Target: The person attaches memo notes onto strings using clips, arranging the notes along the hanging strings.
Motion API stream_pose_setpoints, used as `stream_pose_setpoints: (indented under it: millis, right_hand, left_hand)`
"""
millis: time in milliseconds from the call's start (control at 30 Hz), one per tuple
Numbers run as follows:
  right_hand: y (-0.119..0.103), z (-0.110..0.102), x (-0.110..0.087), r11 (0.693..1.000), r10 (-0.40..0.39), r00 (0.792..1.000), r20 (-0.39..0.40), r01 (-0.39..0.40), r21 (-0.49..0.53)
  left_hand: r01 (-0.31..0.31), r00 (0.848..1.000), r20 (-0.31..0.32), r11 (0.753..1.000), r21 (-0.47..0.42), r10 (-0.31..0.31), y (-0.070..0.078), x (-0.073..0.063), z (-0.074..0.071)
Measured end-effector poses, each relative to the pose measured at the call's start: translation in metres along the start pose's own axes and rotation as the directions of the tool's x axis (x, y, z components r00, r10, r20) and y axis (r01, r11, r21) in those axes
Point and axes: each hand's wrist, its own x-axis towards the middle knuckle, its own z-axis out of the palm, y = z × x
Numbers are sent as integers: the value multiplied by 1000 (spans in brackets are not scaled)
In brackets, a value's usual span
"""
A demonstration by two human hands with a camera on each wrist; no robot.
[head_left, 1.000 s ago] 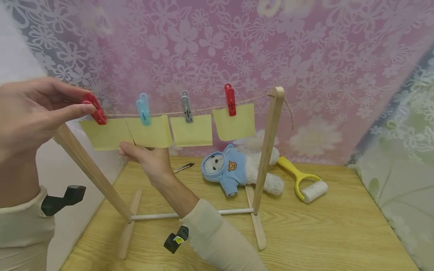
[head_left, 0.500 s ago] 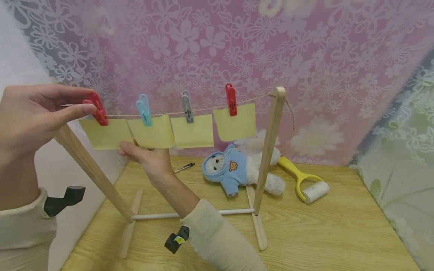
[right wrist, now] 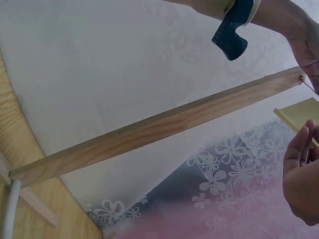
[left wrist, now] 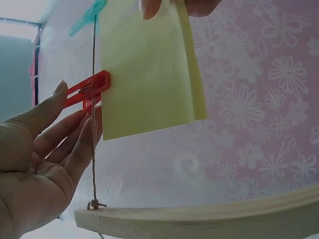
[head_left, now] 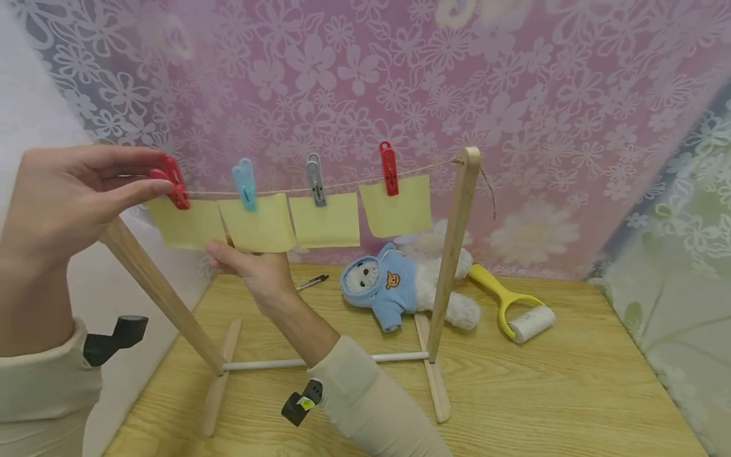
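A string (head_left: 422, 168) strung between wooden posts carries a row of several yellow paper sheets. With thumb and fingers, my left hand (head_left: 71, 200) pinches the handles of a red clothespin (head_left: 179, 190) at the string's left end. That clothespin sits at the top edge of the leftmost yellow sheet (head_left: 185, 223); in the left wrist view, the sheet (left wrist: 144, 84) shows a second layer along one side. My right hand (head_left: 259, 273) reaches up from below and pinches its lower right corner, thumb in front. Beside it, a light blue clothespin (head_left: 247, 185) holds another sheet (head_left: 263, 228).
A grey clothespin (head_left: 315, 181) and a second red clothespin (head_left: 388, 168) hold sheets farther right. The right post (head_left: 454, 254) and white crossbar (head_left: 263, 364) stand on the wooden table (head_left: 542, 393). Behind lie a pen (head_left: 312, 282), a plush toy (head_left: 400, 285) and a yellow-handled lint roller (head_left: 508, 301).
My left hand has shifted right with the red clothespin, and the leftmost sheet has moved right with it. My right hand has moved slightly the same way.
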Motion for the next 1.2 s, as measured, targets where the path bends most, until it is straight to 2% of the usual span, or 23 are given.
stream_pose_setpoints:
  millis: [100, 167, 300, 367, 467, 533, 633, 700, 767, 800, 900, 967, 1033, 1100, 1133, 1200]
  right_hand:
    - [0, -2, 0, 1000, -11, 1000, 13, 11, -29]
    - [1, -4, 0, 999, -25, 1000, 17, 26, -36]
    - [1, -6, 2, 998, -57, 998, 3, 58, -35]
    - [1, -6, 3, 997, -67, 998, -15, 66, -34]
    - [1, -7, 4, 996, -81, 996, -33, 80, -36]
    - [0, -9, 4, 996, -85, 996, -39, 83, -39]
    - [-1, -11, 2, 995, -89, 996, -22, 88, -52]
    - [-2, -14, -1, 995, -68, 998, -13, 67, -68]
    - [-2, -18, -4, 995, -6, 999, -35, 3, -96]
    - [-2, -20, -6, 993, 28, 999, -47, -33, -110]
    - [-1, -26, -11, 976, 121, 988, -97, -136, -168]
    - [-1, -32, -15, 959, 151, 984, -94, -169, -228]
    - [-1, -38, -21, 924, 165, 983, -83, -183, -335]
    - [-3, -47, -28, 871, 155, 986, -64, -167, -462]
    - [-4, -52, -32, 840, 133, 990, -45, -136, -525]
    - [-7, -63, -43, 770, 79, 997, -17, -72, -634]
  left_hand:
    - [33, 999, -26, 998, 58, -31, 2, -1, 3]
    - [21, 999, -40, 998, 58, -19, 4, -1, 5]
    - [-24, 999, -24, 999, -33, 23, 4, -2, 8]
    - [-75, 997, -11, 995, -71, 74, 3, -2, 10]
    - [-101, 995, -6, 989, -107, 101, 1, -1, 10]
    - [-98, 995, -7, 990, -98, 98, 0, -1, 10]
    - [-71, 997, -15, 997, -29, 70, 0, -1, 10]
    - [-40, 999, -27, 997, 63, 41, 1, -1, 11]
    - [8, 999, -52, 990, 141, 0, 3, -2, 11]
    - [36, 998, -64, 987, 154, -27, 4, -1, 11]
    - [61, 991, -126, 983, 172, -40, 4, -1, 13]
    - [44, 984, -176, 990, 135, -19, 4, -2, 14]
    - [-2, 969, -245, 996, 86, 23, 3, -2, 16]
    - [-30, 939, -343, 999, -21, 20, 5, -6, 21]
    - [-56, 916, -401, 994, -97, 13, 5, -9, 24]
    - [-136, 853, -523, 964, -230, -4, 6, -18, 33]
